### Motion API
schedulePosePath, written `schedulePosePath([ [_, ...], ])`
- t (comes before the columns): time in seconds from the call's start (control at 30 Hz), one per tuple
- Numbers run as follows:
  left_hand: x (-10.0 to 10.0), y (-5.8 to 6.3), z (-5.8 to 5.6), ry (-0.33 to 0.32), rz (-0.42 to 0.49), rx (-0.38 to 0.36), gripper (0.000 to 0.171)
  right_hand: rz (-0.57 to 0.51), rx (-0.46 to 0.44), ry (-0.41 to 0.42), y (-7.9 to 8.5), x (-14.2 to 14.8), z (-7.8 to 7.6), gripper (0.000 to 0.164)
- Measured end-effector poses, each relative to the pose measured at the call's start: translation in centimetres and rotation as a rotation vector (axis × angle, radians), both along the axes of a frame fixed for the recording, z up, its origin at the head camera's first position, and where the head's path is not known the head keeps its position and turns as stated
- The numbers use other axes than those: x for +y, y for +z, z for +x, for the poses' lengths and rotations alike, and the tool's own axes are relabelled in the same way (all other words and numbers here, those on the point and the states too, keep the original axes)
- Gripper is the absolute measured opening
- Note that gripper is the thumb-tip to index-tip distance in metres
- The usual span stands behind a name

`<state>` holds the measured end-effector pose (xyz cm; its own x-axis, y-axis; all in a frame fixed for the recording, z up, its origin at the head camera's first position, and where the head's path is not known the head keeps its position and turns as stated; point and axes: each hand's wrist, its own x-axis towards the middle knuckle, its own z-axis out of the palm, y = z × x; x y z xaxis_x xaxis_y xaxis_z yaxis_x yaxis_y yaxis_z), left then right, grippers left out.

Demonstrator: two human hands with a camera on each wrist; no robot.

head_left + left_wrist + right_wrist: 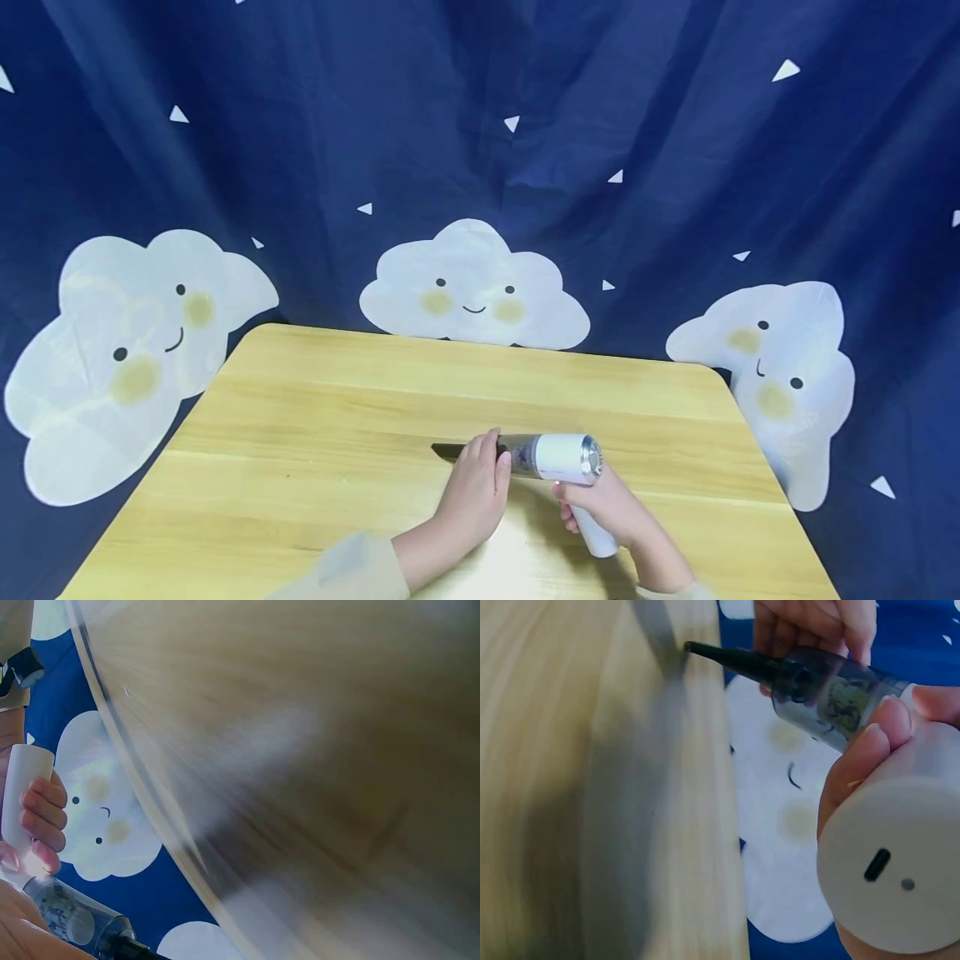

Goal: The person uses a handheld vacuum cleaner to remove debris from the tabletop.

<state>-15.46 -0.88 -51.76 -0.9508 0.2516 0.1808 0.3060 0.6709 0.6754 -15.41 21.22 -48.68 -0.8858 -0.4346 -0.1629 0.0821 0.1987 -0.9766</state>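
Observation:
A white handheld vacuum cleaner [558, 457] is held sideways above the table, its black tapered nozzle [447, 451] pointing left. My right hand [611, 504] grips the handle, with fingers wrapped round it in the left wrist view. Over the front end lies my left hand [474, 492], holding the vacuum where nozzle and clear dust cup meet and hiding part of that joint. Something dark and greenish shows inside the see-through dust cup [840, 697]. The round handle end [896, 862] faces the right wrist camera, with a dark slot and a small grey dot.
A light wooden table [300, 408] with rounded corners lies beneath both hands. A few tiny specks dot its left part. Behind it hangs a dark blue curtain [420, 100] printed with smiling clouds and white triangles.

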Motion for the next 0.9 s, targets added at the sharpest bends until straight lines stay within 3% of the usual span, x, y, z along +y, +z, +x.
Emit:
schedulePosePath([
  [0.53,-5.4,-0.5,1.1,0.167,0.025,0.028,0.051,-0.051,-0.074,0.037,-1.0,-6.6,-0.7,0.038],
  [0.9,-7.6,-0.3,2.2,0.192,0.026,-0.017,0.055,-0.052,-0.079,0.092,-0.9,-8.7,-0.9,0.036],
])
